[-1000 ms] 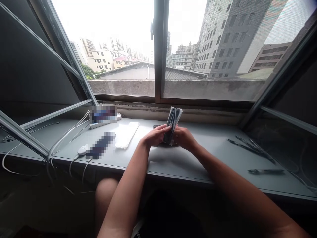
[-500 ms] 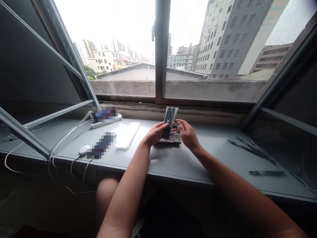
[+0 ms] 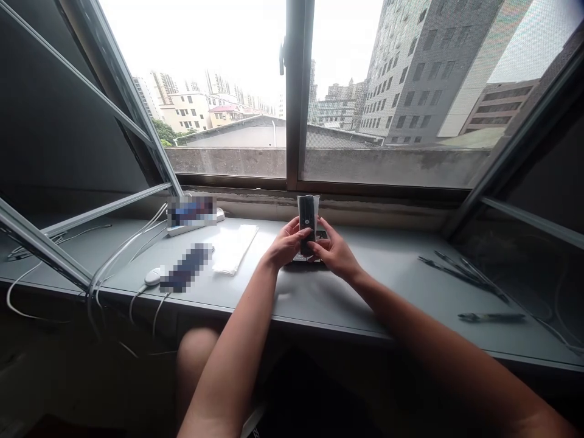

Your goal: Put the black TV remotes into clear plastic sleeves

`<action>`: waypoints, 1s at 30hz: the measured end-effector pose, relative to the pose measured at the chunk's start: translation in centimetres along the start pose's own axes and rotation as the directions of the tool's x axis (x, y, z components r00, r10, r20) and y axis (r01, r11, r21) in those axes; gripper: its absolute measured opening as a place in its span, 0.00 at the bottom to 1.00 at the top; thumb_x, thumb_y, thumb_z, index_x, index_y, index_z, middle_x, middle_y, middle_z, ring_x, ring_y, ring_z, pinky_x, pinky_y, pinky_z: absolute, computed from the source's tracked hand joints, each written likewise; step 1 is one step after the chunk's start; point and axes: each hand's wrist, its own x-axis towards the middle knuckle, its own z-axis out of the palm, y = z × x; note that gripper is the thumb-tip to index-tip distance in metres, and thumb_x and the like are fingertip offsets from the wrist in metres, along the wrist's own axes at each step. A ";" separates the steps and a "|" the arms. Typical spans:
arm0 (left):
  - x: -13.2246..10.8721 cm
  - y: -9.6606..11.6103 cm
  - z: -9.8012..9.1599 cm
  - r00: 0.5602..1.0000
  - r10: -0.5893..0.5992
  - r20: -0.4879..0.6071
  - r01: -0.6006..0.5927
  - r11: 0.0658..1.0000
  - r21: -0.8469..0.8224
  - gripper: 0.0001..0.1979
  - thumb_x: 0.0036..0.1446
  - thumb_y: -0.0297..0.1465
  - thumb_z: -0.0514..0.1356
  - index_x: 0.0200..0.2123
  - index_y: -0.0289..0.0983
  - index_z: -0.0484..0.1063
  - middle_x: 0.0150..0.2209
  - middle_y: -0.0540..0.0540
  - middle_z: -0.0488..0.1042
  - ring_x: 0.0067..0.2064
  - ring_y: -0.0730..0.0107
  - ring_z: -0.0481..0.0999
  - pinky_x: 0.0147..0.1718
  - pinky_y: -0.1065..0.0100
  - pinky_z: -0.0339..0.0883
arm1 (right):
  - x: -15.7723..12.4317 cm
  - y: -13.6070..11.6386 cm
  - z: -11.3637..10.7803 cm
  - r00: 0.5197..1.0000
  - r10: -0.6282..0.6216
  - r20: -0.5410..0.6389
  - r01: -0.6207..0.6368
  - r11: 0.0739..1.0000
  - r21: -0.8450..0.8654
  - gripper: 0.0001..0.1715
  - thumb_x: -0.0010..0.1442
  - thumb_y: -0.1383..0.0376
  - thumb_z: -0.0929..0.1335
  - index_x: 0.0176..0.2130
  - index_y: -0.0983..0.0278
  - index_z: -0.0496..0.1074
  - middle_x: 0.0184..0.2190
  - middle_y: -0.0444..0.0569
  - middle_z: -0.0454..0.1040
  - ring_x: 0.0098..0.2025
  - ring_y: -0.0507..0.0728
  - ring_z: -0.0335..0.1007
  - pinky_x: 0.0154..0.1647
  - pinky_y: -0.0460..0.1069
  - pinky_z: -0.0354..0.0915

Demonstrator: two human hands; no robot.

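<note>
A black remote control (image 3: 307, 214) in a clear plastic bag stands upright above the desk. My left hand (image 3: 288, 242) grips its left side, thumb across the front. My right hand (image 3: 335, 248) pinches the lower right of the bagged remote, its index finger along the bag's edge. Behind and below my hands lie dark remotes with buttons (image 3: 300, 258) on the desk, mostly hidden. Left of my left hand lies a stack of clear or white plastic bags (image 3: 235, 249).
The grey desk (image 3: 319, 304) runs below a window. Two blurred-out items lie at left, near a white round device (image 3: 152, 277), a white power strip (image 3: 196, 228) and cables (image 3: 132, 243). Dark pen-like tools (image 3: 465, 277) and a single pen-like one (image 3: 491, 317) lie at right. Metal frames (image 3: 104, 210) flank the desk.
My right hand has moved left and closed on the bagged remote. The remote has turned more upright, its front facing me. My left hand keeps its hold.
</note>
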 end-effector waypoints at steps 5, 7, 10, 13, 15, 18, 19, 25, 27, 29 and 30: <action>0.9 -0.3 -0.8 0.985 0.081 -0.150 -0.094 0.992 -0.086 0.25 0.59 0.29 0.73 0.60 0.39 0.76 0.61 0.39 0.78 0.58 0.61 0.80 0.59 0.63 0.73 | 0.8 -1.4 -1.8 0.994 0.105 -0.018 -0.102 0.983 0.153 0.72 0.59 0.57 0.81 0.81 0.68 0.37 0.42 0.56 0.86 0.39 0.65 0.86 0.46 0.62 0.84; 1.1 -0.4 -1.1 0.973 0.109 -0.205 -0.135 0.984 -0.117 0.24 0.60 0.28 0.71 0.60 0.39 0.76 0.62 0.40 0.77 0.62 0.61 0.78 0.64 0.61 0.70 | 1.2 -2.0 -3.1 0.989 0.148 -0.027 -0.140 0.972 0.188 0.72 0.59 0.58 0.82 0.80 0.69 0.39 0.46 0.59 0.85 0.39 0.66 0.86 0.47 0.62 0.84; 1.3 -0.3 -1.3 0.956 0.122 -0.266 -0.159 0.980 -0.123 0.22 0.61 0.27 0.71 0.58 0.39 0.77 0.64 0.39 0.76 0.64 0.60 0.77 0.67 0.58 0.68 | 1.7 -2.4 -5.7 0.982 0.183 -0.047 -0.174 0.971 0.163 0.72 0.57 0.61 0.83 0.80 0.68 0.41 0.46 0.60 0.85 0.37 0.65 0.87 0.42 0.60 0.85; 1.3 -0.3 -1.4 0.948 0.132 -0.291 -0.171 0.979 -0.114 0.21 0.61 0.27 0.71 0.57 0.38 0.78 0.64 0.39 0.75 0.63 0.59 0.77 0.67 0.57 0.68 | 1.5 -1.9 -8.3 0.971 0.225 -0.074 -0.217 0.971 0.103 0.70 0.58 0.64 0.83 0.79 0.71 0.42 0.44 0.62 0.85 0.35 0.64 0.87 0.37 0.56 0.84; 1.2 -0.3 -1.5 0.946 0.144 -0.291 -0.180 0.979 -0.100 0.20 0.61 0.28 0.71 0.56 0.38 0.78 0.64 0.39 0.75 0.63 0.59 0.77 0.67 0.55 0.68 | 1.1 -1.2 -9.7 0.964 0.242 -0.112 -0.237 0.970 0.057 0.67 0.60 0.66 0.81 0.79 0.73 0.43 0.42 0.62 0.85 0.33 0.64 0.86 0.33 0.54 0.83; 1.2 -0.3 -1.6 0.947 0.155 -0.283 -0.185 0.979 -0.083 0.22 0.60 0.28 0.72 0.57 0.39 0.78 0.64 0.40 0.75 0.64 0.58 0.76 0.69 0.53 0.66 | 0.3 0.1 -11.1 0.946 0.274 -0.171 -0.278 0.960 0.000 0.64 0.62 0.69 0.80 0.79 0.73 0.43 0.39 0.61 0.85 0.32 0.63 0.86 0.26 0.49 0.80; 1.2 -0.3 -1.7 0.947 0.152 -0.283 -0.182 0.980 -0.083 0.22 0.60 0.28 0.72 0.57 0.40 0.78 0.64 0.41 0.75 0.65 0.58 0.76 0.70 0.53 0.65 | 0.0 0.5 -11.4 0.935 0.303 -0.183 -0.312 0.950 -0.022 0.64 0.61 0.71 0.80 0.79 0.72 0.43 0.38 0.60 0.84 0.31 0.63 0.86 0.22 0.47 0.77; 1.3 -0.4 -1.9 0.945 0.157 -0.286 -0.178 0.983 -0.052 0.23 0.58 0.28 0.73 0.57 0.40 0.79 0.63 0.40 0.75 0.66 0.54 0.74 0.71 0.48 0.62 | -0.5 0.4 -11.4 0.875 0.441 -0.200 -0.460 0.886 -0.058 0.55 0.60 0.72 0.80 0.76 0.68 0.55 0.42 0.62 0.85 0.32 0.64 0.86 0.17 0.45 0.73; 1.3 -0.5 -2.0 0.944 0.161 -0.289 -0.180 0.983 -0.040 0.22 0.59 0.28 0.72 0.56 0.40 0.79 0.63 0.41 0.75 0.67 0.54 0.74 0.71 0.48 0.62 | -0.6 0.2 -11.1 0.864 0.466 -0.191 -0.483 0.874 -0.052 0.52 0.60 0.71 0.80 0.74 0.69 0.59 0.44 0.63 0.84 0.33 0.64 0.86 0.17 0.46 0.74; 1.4 -0.5 -2.1 0.945 0.161 -0.284 -0.178 0.984 -0.032 0.20 0.59 0.29 0.72 0.55 0.41 0.79 0.64 0.41 0.75 0.67 0.54 0.73 0.71 0.48 0.62 | -0.6 0.2 -10.7 0.867 0.472 -0.162 -0.486 0.872 -0.059 0.49 0.60 0.70 0.81 0.72 0.70 0.62 0.45 0.64 0.84 0.34 0.64 0.87 0.18 0.46 0.75; 1.4 -0.5 -2.1 0.946 0.161 -0.282 -0.176 0.984 -0.028 0.20 0.59 0.29 0.72 0.55 0.41 0.80 0.64 0.41 0.75 0.67 0.53 0.73 0.71 0.48 0.62 | -0.6 0.2 -10.6 0.871 0.470 -0.146 -0.482 0.873 -0.068 0.47 0.60 0.69 0.81 0.71 0.70 0.63 0.45 0.64 0.84 0.34 0.64 0.87 0.19 0.47 0.76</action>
